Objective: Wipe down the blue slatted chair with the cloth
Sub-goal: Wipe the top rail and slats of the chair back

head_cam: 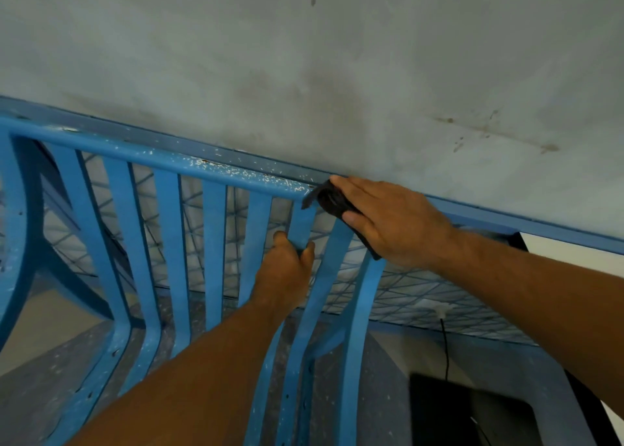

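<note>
- On my right hand [388, 222] the fingers lie flat and together, pressing the dark cloth [329, 200] onto the top rail [169, 157].
- My left hand [287, 266] curls fingers and thumb round one slat [301, 221] just below.
- The blue slatted chair [216, 243] sits close to a stained wall [304, 57].

L hand [287, 266] curled round slat [300, 221]; R hand [388, 222] flat, palm down, pressing cloth [332, 202].
</note>
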Tool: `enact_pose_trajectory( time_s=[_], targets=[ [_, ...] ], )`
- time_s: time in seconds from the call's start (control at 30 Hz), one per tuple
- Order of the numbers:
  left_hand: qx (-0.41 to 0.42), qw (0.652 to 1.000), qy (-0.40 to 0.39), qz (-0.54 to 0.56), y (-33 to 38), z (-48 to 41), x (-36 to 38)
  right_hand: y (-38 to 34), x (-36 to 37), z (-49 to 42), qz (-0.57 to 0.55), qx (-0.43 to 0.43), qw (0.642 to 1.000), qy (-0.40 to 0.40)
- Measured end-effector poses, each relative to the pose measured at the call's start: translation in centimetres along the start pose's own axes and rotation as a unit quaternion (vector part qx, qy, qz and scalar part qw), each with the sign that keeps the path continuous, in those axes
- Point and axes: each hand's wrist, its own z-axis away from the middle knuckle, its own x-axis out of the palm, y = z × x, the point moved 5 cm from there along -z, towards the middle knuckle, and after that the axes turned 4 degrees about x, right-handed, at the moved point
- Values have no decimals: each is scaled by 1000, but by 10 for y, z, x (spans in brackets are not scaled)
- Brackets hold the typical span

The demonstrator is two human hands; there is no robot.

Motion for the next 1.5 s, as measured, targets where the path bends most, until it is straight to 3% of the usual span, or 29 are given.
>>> enact_pose_trajectory(
  time_s=[0.1, 0.2, 0.3, 0.37, 0.43, 0.5, 0.63, 0.7, 0.77, 0.83, 0.93, 1.03, 1.27, 1.37, 1.5],
  targets=[
    [0, 997, -56, -59, -1, 6, -9, 12, 2, -21, -64, 87, 988, -113],
    [44, 991, -49, -116, -1, 17, -34, 15, 3, -43, -99, 177, 969, -139],
    [73, 982, 46, -166, 3, 23, -69, 3, 5, -40, -24, 164, 984, -64],
    [86, 978, 104, -157, 5, 24, -87, -11, 3, -23, 21, 78, 994, 70],
    [83, 976, 148, -135, 5, 20, -98, -16, 6, -8, 59, -3, 991, 123],
    [79, 976, 154, -129, 6, 16, -102, -8, 8, -7, 39, -25, 998, 52],
    [75, 984, 131, -89, 14, 8, -99, 4, -3, -28, -55, 68, 989, -118],
    [71, 989, 103, -76, 18, 1, -91, -2, 0, -48, -67, 118, 979, -155],
    [64, 992, 82, -71, 20, -6, -85, -14, 5, -65, -65, 158, 976, -137],
    [78, 989, 76, -96, 19, -9, -83, -29, 8, -70, -31, 155, 985, -70],
    [101, 983, 70, -138, 15, -12, -82, -43, 2, -51, -2, 57, 998, 27],
    [107, 980, 65, -153, 14, -14, -84, -29, 0, -27, -4, -20, 999, -27],
    [94, 988, 41, -116, 12, -15, -81, -12, 0, -58, -59, 124, 976, -170],
    [93, 987, 42, -122, 13, -15, -82, -40, 5, -83, -52, 138, 983, -111],
    [97, 986, 31, -134, 12, -18, -81, -55, 0, -64, -36, 62, 997, -1]
  ],
)
